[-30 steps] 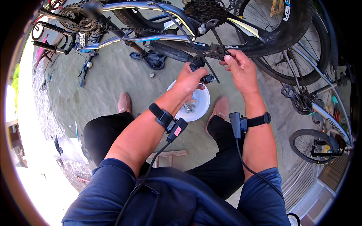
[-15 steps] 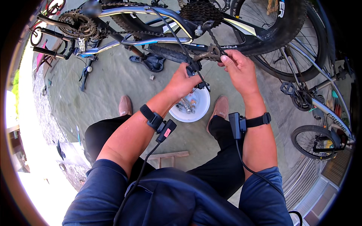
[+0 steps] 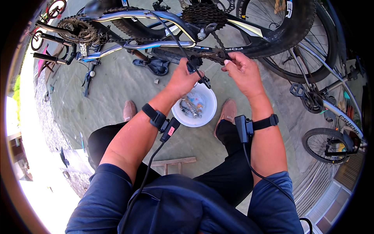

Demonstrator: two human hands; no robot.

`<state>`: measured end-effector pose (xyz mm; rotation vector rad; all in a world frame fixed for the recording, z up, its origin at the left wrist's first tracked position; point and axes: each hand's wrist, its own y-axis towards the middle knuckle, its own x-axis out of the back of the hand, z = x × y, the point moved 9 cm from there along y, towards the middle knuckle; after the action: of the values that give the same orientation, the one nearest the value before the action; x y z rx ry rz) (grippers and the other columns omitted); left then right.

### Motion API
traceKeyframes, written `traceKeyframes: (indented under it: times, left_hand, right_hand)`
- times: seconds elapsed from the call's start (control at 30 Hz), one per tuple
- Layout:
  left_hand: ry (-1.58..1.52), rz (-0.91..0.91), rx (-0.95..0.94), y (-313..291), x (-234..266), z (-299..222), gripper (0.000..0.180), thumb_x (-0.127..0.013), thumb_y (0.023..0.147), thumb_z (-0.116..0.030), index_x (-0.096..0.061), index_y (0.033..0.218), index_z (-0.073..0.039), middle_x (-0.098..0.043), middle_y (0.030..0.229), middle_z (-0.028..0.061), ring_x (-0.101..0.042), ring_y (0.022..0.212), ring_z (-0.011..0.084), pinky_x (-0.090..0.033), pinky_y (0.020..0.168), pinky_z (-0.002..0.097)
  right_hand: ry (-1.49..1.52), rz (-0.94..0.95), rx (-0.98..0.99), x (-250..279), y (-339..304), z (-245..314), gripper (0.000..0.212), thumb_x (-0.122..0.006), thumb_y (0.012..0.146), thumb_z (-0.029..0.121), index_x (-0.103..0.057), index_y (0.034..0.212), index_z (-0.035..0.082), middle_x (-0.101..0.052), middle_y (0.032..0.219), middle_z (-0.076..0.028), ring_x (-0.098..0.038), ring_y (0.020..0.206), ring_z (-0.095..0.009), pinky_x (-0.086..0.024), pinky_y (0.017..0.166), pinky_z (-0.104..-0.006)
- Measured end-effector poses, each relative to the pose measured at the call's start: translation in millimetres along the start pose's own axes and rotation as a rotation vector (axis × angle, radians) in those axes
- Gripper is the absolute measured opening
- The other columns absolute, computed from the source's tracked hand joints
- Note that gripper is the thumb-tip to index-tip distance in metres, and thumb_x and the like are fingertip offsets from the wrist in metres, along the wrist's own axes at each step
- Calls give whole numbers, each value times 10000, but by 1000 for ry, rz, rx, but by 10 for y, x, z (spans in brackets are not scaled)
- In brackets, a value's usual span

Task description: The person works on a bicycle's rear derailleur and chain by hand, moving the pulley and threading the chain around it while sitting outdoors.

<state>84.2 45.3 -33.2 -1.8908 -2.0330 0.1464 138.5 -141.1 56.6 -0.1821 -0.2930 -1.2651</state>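
Thumb and forefinger of your right hand [image 3: 244, 74] pinch the right end of the rear derailleur [image 3: 212, 56], at the upper centre of the view; your left hand [image 3: 181, 81] curls around its left end, some fingers hidden. Holding both ends probably steadies the jointed part. The chain [image 3: 218, 40] hangs above it from the cassette [image 3: 204, 16]. Below, the white bucket [image 3: 210, 98] of metal pieces presumably sits there for easy reach.
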Motion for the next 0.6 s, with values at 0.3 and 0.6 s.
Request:
traceKeyframes:
  times: [0.3, 0.6]
  left_hand:
    - [-79, -91, -118, 30, -142, -193, 340, -707, 798, -143, -504, 1038, -11, -581, 820, 41, -563, 701, 119, -459, 601, 275]
    - [182, -138, -296, -41, -141, -449, 457, -726, 767, -171, -488, 1108, 18, -614, 853, 108, -599, 771, 182, -492, 711, 326]
  right_hand:
    - [-68, 5, 29, 121, -11, 72, 250, -577, 949, 127, -598, 1159, -8, -669, 980, -45, -676, 892, -125, -530, 694, -250]
    - [-112, -51, 46, 230, 12, 140, 247, -567, 954, 120, -598, 1155, -21, -668, 1000, -61, -684, 878, -137, -540, 700, -254]
